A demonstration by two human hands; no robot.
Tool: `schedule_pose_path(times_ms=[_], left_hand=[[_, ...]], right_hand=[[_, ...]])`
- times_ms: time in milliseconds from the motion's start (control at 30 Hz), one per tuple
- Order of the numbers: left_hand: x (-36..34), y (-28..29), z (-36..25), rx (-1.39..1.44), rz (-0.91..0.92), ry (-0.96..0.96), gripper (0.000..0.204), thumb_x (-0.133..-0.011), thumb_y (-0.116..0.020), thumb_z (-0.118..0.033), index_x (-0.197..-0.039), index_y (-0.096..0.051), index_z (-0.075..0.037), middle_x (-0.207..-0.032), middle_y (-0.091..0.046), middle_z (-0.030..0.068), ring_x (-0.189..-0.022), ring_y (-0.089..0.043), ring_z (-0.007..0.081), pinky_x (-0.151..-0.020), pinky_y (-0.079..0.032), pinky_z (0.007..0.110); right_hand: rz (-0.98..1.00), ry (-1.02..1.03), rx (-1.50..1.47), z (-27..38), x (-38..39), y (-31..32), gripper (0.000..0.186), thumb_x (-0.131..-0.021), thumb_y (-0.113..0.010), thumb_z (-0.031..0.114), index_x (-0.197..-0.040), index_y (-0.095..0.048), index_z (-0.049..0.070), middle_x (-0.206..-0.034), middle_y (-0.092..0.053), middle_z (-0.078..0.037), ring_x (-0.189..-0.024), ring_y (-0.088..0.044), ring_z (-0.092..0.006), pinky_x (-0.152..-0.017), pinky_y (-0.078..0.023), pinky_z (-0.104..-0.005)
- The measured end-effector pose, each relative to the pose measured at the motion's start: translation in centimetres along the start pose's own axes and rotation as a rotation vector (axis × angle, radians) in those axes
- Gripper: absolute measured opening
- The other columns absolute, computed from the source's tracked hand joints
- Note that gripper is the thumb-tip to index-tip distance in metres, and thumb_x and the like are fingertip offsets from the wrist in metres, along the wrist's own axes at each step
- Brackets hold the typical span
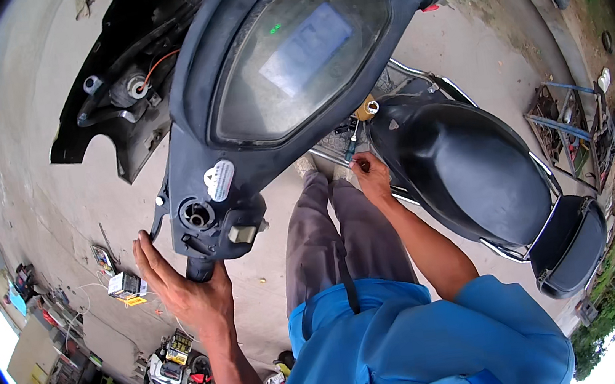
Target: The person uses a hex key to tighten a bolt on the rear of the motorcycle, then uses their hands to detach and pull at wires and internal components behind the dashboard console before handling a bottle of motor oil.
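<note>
At the left, a detached-looking black panel [107, 59] with an orange wire [160, 66] is seen beside the scooter's front. Next, the left hand [200, 301] is set at the handlebar grip [199, 270], its fingers spread and stretched up toward the brake lever [157, 224]; how tightly the grip is clasped cannot be told. The dark dashboard [302, 54], its display lit, is tilted across the middle. Below it, the screwdriver [352, 148] is pinched by the right hand [373, 178], fingers closed on its teal handle, its shaft directed up toward a tan, round part [367, 109] at the front end of the black seat [465, 161] (whether the tip touches anything is too small to tell). For good work here, the handlebar should be kept steady from the left, the shaft lined up squarely, and light pressure applied, so that slips and scratched wiring are avoided.
</note>
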State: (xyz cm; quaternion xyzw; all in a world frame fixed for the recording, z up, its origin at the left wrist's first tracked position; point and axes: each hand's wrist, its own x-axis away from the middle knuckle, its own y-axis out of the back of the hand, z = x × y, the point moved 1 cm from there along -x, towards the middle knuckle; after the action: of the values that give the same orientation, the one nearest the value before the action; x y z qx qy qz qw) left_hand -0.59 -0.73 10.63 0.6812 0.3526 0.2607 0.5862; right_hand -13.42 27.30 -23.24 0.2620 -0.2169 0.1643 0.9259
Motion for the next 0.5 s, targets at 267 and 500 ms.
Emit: schedule_pose_path(times_ms=[267, 500], left_hand=[[1.6, 0.5, 2.4, -0.141, -0.030, -0.044, 0.070, -0.086, -0.077, -0.017, -0.143, -0.050, 0.013, -0.143, -0.056, 0.0314, -0.131, -0.055, 0.0453, -0.115, -0.039, 0.049], [1.7, 1.4, 4.5, -0.220, -0.069, -0.198, 0.054, -0.093, -0.079, -0.043, -0.110, -0.074, 0.009, -0.111, -0.075, 0.0276, -0.101, -0.070, 0.0422, -0.092, -0.053, 0.054]], right_hand=[[-0.188, -0.286, 0.134, -13.0, -10.8, -8.6, 0.057, -0.079, -0.087, 0.030, -0.123, -0.061, 0.005, -0.100, -0.075, -0.012, -0.094, -0.073, -0.0288, -0.086, -0.057, -0.0410], [-0.217, -0.390, 0.169, -11.8, -12.7, -12.0, 0.090, -0.077, -0.092, 0.028, -0.144, -0.038, 0.004, -0.142, -0.051, -0.022, -0.133, -0.056, -0.0407, -0.109, -0.052, -0.0464]])
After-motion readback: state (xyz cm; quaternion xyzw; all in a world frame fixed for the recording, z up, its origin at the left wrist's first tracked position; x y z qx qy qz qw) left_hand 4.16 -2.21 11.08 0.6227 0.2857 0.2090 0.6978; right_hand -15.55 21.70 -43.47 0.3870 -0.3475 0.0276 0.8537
